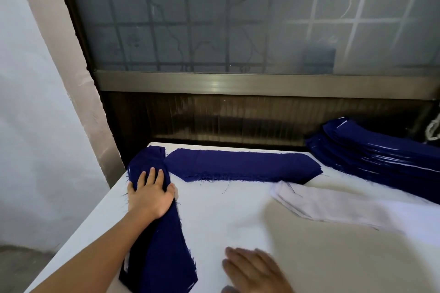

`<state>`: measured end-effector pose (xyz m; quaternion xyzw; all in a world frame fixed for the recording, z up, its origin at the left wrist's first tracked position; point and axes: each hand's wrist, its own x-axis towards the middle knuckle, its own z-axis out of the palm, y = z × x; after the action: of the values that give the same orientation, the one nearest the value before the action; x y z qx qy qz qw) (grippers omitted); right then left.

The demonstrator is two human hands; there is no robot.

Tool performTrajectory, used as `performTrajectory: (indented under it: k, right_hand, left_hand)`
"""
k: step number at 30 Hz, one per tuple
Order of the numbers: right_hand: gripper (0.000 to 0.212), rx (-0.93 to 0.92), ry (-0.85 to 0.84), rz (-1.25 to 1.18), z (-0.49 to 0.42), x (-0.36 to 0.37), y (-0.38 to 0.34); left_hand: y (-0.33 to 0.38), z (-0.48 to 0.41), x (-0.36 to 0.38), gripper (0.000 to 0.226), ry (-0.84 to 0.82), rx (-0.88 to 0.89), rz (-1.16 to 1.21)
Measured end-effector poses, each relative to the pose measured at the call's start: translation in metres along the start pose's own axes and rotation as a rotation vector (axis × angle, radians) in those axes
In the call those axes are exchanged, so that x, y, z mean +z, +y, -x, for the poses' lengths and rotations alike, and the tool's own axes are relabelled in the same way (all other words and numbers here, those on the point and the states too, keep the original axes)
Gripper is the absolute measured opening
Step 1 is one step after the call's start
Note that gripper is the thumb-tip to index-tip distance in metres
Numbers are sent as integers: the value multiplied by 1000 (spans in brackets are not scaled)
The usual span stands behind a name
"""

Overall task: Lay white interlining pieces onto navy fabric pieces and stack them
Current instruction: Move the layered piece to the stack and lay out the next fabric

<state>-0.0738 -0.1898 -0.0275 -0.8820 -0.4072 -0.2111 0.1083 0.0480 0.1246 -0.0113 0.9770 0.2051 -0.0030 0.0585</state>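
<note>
Now, head view: one table [214,221], two hands.
Left hand [150,195]: flat, fingers straight, pressing down on a navy pile [164,245]; it grips nothing.
Right hand [252,269]: blurry, spread flat, low over the table, holding nothing.
Navy strip [240,165]: just past the left fingertips, off to their right.
White pile [333,204]: past the right hand, a bit to its right.
Done stack [381,162]: farther right still, with white edges peeking out.
Do it well: I think the right hand should take just one white piece, line it up edge to edge on navy, then smooth it.
Count: three navy heaps, one white heap.
</note>
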Motion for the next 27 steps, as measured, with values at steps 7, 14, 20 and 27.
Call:
performTrajectory:
  k: [7, 14, 20, 27]
  right_hand:
    - [41, 352, 258, 58, 45, -47, 96]
    - [31, 438, 267, 136, 49, -52, 93]
    - [7, 454, 248, 93, 50, -53, 94]
    - [6, 447, 258, 72, 51, -48, 99]
  left_hand:
    - [29, -10, -32, 36, 392, 159, -129]
    - [88, -29, -47, 33, 197, -35, 149]
    - [100, -30, -39, 19, 224, -59, 12]
    - [93, -27, -31, 16, 175, 247, -100]
